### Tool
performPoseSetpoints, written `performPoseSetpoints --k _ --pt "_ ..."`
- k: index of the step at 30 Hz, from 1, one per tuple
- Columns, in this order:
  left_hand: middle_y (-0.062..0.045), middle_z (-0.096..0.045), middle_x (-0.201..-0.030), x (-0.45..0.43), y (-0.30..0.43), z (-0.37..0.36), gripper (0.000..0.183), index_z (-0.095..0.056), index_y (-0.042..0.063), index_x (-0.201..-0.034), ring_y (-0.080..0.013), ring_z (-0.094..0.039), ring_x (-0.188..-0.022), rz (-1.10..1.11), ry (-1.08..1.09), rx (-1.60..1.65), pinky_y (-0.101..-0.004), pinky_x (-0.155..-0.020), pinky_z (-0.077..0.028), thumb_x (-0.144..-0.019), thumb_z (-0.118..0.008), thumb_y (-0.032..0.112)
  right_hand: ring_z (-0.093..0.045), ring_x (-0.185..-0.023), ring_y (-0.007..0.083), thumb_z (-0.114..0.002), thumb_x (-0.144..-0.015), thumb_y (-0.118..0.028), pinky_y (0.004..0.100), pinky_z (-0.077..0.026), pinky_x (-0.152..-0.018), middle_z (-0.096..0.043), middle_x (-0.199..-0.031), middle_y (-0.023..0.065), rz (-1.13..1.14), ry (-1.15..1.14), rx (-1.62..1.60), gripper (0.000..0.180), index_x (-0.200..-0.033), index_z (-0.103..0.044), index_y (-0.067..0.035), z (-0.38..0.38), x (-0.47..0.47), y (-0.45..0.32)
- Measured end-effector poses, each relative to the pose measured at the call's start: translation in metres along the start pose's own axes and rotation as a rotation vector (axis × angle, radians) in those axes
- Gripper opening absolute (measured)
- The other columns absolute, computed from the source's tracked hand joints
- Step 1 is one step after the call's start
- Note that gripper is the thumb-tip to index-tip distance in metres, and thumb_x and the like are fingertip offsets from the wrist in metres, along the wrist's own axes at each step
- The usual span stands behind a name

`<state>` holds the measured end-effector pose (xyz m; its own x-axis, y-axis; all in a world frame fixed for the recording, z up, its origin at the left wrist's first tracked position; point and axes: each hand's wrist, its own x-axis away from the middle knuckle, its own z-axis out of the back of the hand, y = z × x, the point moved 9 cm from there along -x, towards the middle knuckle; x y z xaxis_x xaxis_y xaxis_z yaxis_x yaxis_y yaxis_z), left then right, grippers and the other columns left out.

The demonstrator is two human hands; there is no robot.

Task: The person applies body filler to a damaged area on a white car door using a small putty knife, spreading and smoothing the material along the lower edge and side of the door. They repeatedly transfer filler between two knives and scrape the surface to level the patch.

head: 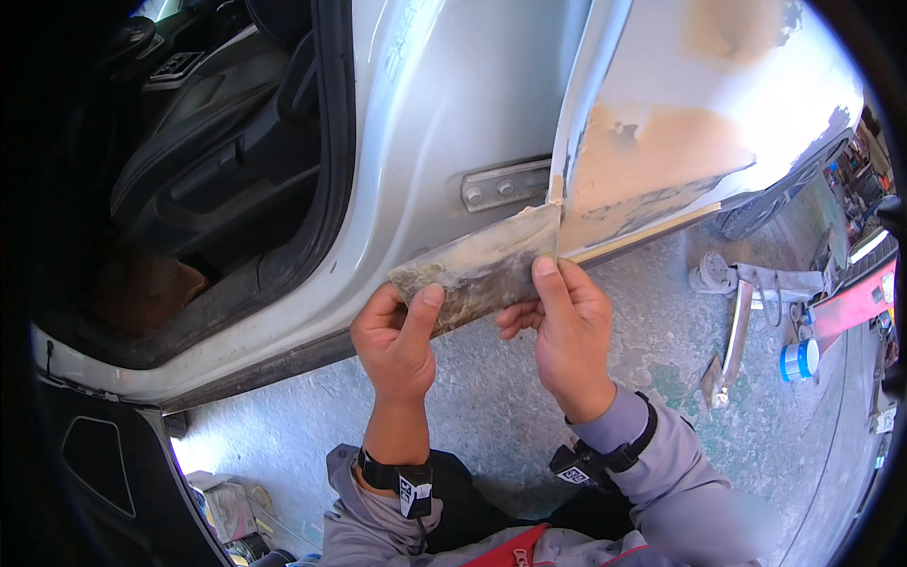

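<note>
Both hands grip a thin rectangular spreader-like sheet, stained with beige filler and dark smears. My left hand pinches its left end, thumb on top. My right hand pinches the lower right corner between thumb and fingers. The sheet's upper right corner meets the bottom corner of the car's rear door edge, where a small lump of filler sits. Beige body filler covers part of the door's outer panel. Whether the sheet is plastic or metal, I cannot tell.
The front doorway at left shows a dark car seat. A bolted door hinge is on the pillar above the sheet. On the concrete floor at right lie a metal strip, a white-and-blue tub and a red panel.
</note>
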<state>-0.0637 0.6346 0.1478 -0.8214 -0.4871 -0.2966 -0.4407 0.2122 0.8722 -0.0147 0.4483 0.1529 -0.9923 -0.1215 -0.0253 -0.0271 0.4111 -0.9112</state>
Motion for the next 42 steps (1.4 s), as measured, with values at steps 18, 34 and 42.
performPoseSetpoints --k 18,34,42 --pt "-0.004 -0.071 -0.100 -0.014 0.011 0.001 0.014 -0.070 -0.004 -0.104 -0.0084 -0.060 -0.091 0.023 -0.003 0.149 -0.0258 -0.086 -0.048 -0.094 -0.071 0.007 -0.067 -0.062 0.0110 -0.054 -0.107 -0.028 0.0231 -0.051 -0.052 -0.068 -0.078 0.0066 0.127 -0.043 0.072 0.034 -0.096 -0.065 0.002 -0.018 0.008 -0.027" --pt "0.001 -0.068 -0.090 -0.013 0.010 -0.004 0.012 -0.071 -0.002 -0.099 -0.0043 -0.055 -0.079 0.019 -0.031 0.038 -0.0212 -0.073 -0.044 -0.094 -0.073 0.008 -0.068 -0.062 0.0129 -0.053 -0.108 -0.030 0.0243 -0.051 -0.052 -0.070 -0.081 0.0079 0.056 0.016 -0.050 0.035 -0.101 -0.065 0.002 -0.009 -0.001 -0.015" --pt "0.000 -0.068 -0.093 -0.013 0.016 -0.004 0.014 -0.070 -0.004 -0.103 -0.0042 -0.056 -0.081 0.014 -0.028 0.003 -0.0207 -0.074 -0.045 -0.095 -0.072 0.008 -0.068 -0.062 0.0138 -0.052 -0.108 -0.029 0.0253 -0.053 -0.053 -0.070 -0.081 0.0092 0.021 0.033 -0.054 0.036 -0.102 -0.065 0.003 -0.012 0.005 -0.010"
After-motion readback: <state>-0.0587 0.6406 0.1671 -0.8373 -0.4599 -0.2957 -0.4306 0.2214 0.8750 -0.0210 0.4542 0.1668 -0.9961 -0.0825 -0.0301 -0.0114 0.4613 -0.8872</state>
